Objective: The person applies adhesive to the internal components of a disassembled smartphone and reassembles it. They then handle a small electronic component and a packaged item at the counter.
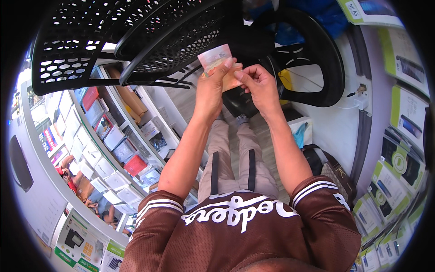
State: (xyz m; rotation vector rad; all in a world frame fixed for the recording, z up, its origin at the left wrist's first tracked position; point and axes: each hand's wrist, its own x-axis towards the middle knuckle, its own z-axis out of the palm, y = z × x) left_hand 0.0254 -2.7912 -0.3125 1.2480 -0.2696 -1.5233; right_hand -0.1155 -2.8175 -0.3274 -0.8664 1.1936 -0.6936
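Several banknotes are held out in front of me, fanned between my two hands. A pinkish banknote (216, 55) sticks up at the far side, past my left thumb. Nearer, an orange-yellow banknote (232, 80) shows between my hands. My left hand (213, 81) is closed round the notes, thumb lying across them, with a ring on one finger. With thumb and forefinger, my right hand (259, 86) pinches the right edge of the orange-yellow note. How many notes lie in the stack is hidden.
Black perforated chairs (172, 43) stand ahead to the left, and a black chair with an open frame (317, 86) ahead to the right. A glass counter (97, 156) with boxes runs along my left. Packaged goods (398, 158) hang on the right wall. A dark bag (326, 165) lies by my right arm.
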